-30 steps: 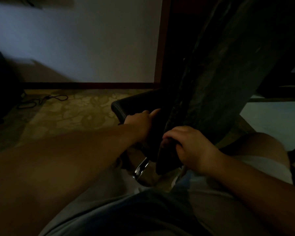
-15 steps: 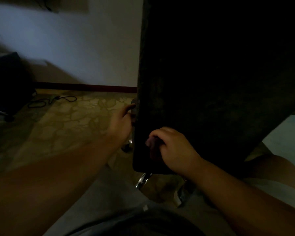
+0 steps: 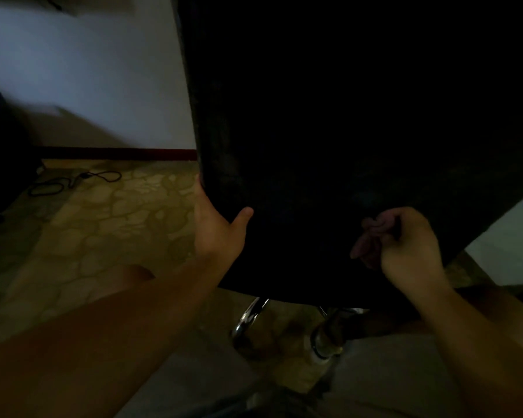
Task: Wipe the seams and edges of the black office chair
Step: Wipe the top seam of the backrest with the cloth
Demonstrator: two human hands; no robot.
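Dim floor [image 3: 109, 224] below; left grip [image 3: 216, 233] clamps the chair [image 3: 329, 146] edge, which runs up; right grip [image 3: 405, 245] curled (cloth unclear).

The black office chair [image 3: 329, 131] fills the upper right — its dark back panel upright, chrome base legs showing below.

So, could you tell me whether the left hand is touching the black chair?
Touching: the head view shows the left hand gripping the left edge of the chair, thumb laid across its dark surface.
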